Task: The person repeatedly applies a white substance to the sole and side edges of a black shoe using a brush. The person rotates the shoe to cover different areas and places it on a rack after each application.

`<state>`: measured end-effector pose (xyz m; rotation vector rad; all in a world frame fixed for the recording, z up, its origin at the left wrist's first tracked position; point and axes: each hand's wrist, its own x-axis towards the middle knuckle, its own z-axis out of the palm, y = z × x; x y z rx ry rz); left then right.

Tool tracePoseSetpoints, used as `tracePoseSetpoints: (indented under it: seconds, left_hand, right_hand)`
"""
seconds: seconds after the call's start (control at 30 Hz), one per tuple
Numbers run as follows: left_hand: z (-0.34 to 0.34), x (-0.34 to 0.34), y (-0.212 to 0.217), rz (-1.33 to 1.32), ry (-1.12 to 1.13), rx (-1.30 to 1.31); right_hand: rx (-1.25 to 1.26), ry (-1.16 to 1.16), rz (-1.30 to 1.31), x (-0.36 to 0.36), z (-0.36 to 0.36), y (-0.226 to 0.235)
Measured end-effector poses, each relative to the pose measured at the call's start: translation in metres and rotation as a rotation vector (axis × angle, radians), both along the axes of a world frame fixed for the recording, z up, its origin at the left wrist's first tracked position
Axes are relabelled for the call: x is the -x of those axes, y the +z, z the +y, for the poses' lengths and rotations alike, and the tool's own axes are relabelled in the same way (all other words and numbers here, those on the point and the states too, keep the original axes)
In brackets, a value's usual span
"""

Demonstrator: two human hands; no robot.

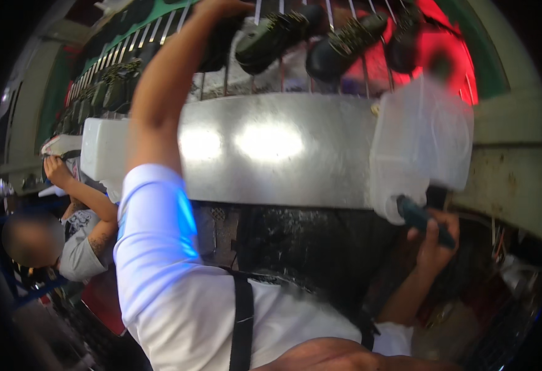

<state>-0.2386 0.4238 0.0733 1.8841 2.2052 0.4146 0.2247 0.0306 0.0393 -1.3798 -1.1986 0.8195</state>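
Note:
My right hand, at the right, is closed round a thick dark teal handle. The far end of that handle meets the round mouth of a translucent white plastic jug, which hides whatever is at its tip. My left arm stretches far forward, and my left hand is at the top edge of the picture, by a dark shoe. Its fingers are mostly cut off and blurred. Right of it, more dark shoes, among them a green-black shoe and a black-toed shoe, rest on metal bars.
A shiny metal ledge runs between me and the barred rack. Another white plastic jug stands at its left. Beyond that jug, a co-worker's hand touches a pale shoe. Red light glows at the far right.

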Motion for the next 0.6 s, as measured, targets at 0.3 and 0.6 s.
tracePoseSetpoints:
  seconds: [0.3, 0.6]
  left_hand:
    - [-0.174, 0.028, 0.055, -0.301, -0.235, -0.902]
    - [-0.269, -0.069, 0.074, -0.550, -0.897, -0.718]
  right_hand:
    - [0.137, 0.085, 0.066, 0.002, 0.009, 0.012]
    - [0.063, 0.009, -0.436, 0.016, 0.016, 0.028]
